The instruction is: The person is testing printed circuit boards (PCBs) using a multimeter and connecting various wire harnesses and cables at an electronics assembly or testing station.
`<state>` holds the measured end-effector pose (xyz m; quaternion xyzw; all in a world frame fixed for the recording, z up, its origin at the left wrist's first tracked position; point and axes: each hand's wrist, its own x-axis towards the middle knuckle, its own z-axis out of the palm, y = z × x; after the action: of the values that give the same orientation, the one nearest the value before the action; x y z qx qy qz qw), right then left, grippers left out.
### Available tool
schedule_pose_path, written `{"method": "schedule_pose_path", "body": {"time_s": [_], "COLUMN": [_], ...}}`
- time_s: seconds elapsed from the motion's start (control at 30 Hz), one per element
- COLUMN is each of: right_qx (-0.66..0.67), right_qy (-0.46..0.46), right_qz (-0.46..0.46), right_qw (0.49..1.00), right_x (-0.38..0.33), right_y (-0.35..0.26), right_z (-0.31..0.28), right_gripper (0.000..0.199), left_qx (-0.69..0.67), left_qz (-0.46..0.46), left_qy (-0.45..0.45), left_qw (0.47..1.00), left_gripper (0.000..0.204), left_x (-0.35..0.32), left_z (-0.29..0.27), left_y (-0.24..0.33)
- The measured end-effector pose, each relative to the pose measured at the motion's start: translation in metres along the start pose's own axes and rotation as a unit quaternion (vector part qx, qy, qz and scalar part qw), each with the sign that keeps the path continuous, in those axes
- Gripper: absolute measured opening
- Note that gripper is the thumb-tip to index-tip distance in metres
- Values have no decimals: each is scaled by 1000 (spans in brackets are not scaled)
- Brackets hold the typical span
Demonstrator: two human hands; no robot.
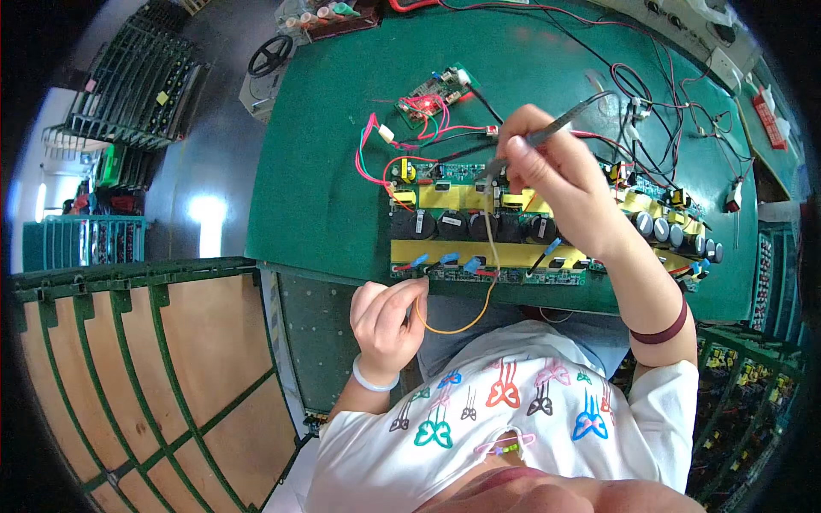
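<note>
My right hand is closed around a slim, dark, pen-like tool above the circuit board. The tool slants down to the left, its tip near the board's far part; I cannot make out its exact kind. Below, the long green circuit board carries yellow-wrapped parts, black round capacitors and blue-sleeved leads. At its near left edge my left hand is closed in a pinch by a thin yellow wire. The wire loops below the near edge and back up over the board; the fingers hide its end.
A small circuit board with a red light lies farther back, joined by pink and green wires. At the right, a second populated board sits beside tangled cables. Wooden-panelled racks stand at the left of the green table.
</note>
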<state>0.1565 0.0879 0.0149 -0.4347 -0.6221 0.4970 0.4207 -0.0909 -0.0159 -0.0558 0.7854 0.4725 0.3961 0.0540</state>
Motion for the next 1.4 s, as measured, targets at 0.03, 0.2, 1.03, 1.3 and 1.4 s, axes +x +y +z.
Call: {"method": "schedule_pose_path", "body": {"time_s": [0.03,0.2,1.03,1.3,1.4], "right_qx": [12,-131,-214,-195,-194], "right_qy": [23,32,63,43,51], "right_qz": [-27,5,-93,-25,-33], "right_qw": [999,991,970,980,979], "right_x": [1,6,12,5,5], "right_y": [3,27,34,15,17], "right_z": [-1,-9,-6,-1,-1], "right_gripper": [22,20,10,14,14], "left_qx": [1,-6,10,11,10], "left_qz": [-2,4,4,3,6], "left_qy": [-7,1,-7,2,0], "left_qw": [1000,1000,1000,1000,1000], "left_gripper": [24,28,21,21,20], "left_x": [1,-4,3,-2,-2], "left_z": [0,2,1,-5,-2], "left_y": [1,-3,0,7,6]}}
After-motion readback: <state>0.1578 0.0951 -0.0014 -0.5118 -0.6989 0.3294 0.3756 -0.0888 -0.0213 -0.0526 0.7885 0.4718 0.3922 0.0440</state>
